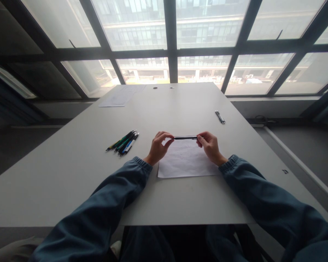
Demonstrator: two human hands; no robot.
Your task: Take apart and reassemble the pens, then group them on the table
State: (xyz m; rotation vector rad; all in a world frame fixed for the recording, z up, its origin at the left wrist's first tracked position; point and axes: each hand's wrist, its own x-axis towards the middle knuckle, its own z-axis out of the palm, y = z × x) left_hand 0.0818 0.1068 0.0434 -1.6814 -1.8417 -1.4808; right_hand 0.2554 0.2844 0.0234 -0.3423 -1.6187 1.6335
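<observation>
A dark pen (185, 138) is held level between my two hands, above the far edge of a white sheet of paper (187, 162). My left hand (160, 146) pinches its left end between thumb and fingertips. Around its right end, the fingers of my right hand (209, 146) are closed, hiding that tip. The paper lies flat in front of me, its right side partly under my right wrist. Left of my left hand, a bunch of several pens (123, 143) in black, green and blue-white rests on the table.
The white table (71, 174) reaches forward to large windows (142, 25). A silver-grey pen-like object (220, 117) lies to the right. More paper sheets (117, 97) are at the far left. A small dark mark (285, 171) shows near the right edge.
</observation>
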